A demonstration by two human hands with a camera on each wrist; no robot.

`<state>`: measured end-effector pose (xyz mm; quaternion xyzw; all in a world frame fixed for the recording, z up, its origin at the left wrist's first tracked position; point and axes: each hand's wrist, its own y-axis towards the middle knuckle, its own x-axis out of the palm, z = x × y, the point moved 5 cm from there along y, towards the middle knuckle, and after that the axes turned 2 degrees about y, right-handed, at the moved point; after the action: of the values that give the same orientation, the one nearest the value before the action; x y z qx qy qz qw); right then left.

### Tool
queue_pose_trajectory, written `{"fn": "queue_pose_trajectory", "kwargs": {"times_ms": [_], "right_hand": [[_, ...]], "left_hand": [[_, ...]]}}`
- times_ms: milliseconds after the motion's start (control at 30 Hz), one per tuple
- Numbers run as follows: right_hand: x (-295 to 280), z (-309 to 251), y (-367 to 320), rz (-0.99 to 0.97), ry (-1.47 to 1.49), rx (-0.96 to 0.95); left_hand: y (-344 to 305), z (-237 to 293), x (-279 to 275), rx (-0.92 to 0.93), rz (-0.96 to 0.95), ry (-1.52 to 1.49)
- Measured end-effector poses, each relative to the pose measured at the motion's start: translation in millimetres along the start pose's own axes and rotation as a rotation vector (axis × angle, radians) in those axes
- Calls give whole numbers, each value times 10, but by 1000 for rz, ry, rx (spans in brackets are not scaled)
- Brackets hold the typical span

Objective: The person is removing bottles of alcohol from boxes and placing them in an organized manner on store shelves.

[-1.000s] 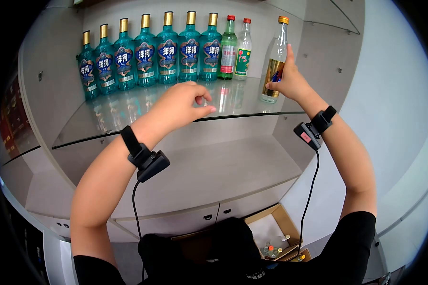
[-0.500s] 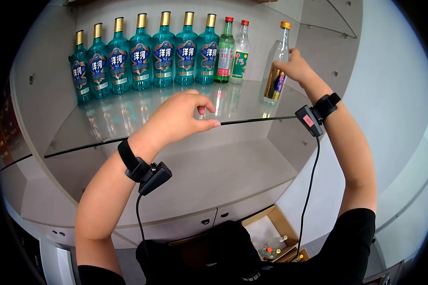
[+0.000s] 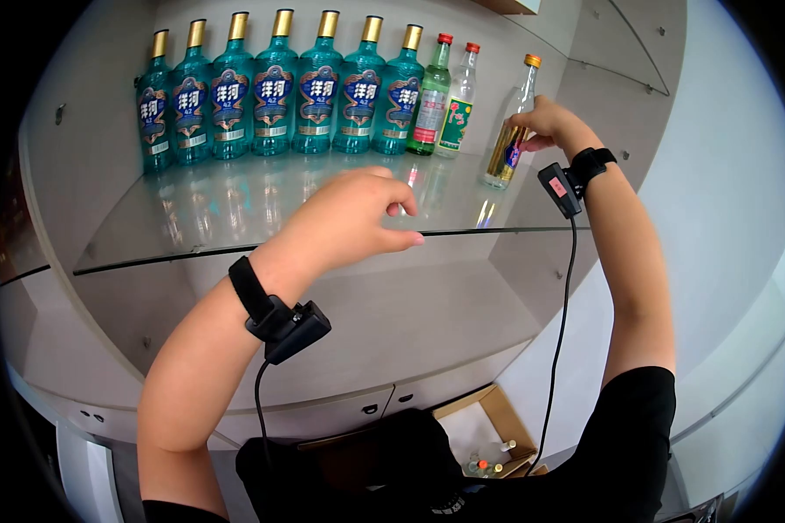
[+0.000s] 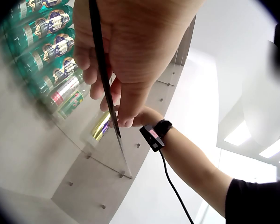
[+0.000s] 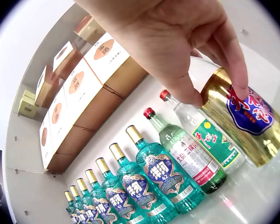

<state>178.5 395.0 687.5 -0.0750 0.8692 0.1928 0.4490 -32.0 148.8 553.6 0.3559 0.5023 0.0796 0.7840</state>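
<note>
A clear bottle with a gold label and orange cap (image 3: 502,152) stands on the glass shelf (image 3: 323,196) toward its right end. My right hand (image 3: 556,124) grips it at label height, thumb on one side and fingers on the other, as the right wrist view shows with the bottle (image 5: 252,121) and the hand (image 5: 177,46). To its left stand a clear bottle with a green label (image 3: 456,126), a green bottle (image 3: 429,109) and a row of several teal bottles (image 3: 318,96). My left hand (image 3: 344,213), loosely curled and holding nothing, is at the shelf's front edge.
Boxes (image 5: 79,88) stand on a higher shelf in the right wrist view. Below the glass is a lower cabinet surface (image 3: 384,314) with doors. On the floor, a cardboard box (image 3: 501,414) holds several bottles. A side wall bounds the shelf at the right.
My right hand has moved from the near side of the gold-label bottle to its right side, around it. The head view has shifted slightly; my left hand stays near the shelf edge.
</note>
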Motion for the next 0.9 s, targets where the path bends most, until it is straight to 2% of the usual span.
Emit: {"fn": "queue_pose_trajectory", "kwargs": {"times_ms": [167,233,367,400,833,900], "right_hand": [[141,118,425,-24,53,-18],[177,179,566,43,102,15],[238,217,803,27,75,38],[258,228,854,82,73,40],[563,429,1386,49,94,3],[600,483,1424,41,193,-17]], "left_hand": [[-27,-16,30,80,24,-28],[-22,-28,6,63,20,-16],[-28,-47,25,64,6,-9],[-26,-50,26,55,8,-12],[-9,-82,31,20,-40,-42],[-9,-76,44,17,-49,-48]]}}
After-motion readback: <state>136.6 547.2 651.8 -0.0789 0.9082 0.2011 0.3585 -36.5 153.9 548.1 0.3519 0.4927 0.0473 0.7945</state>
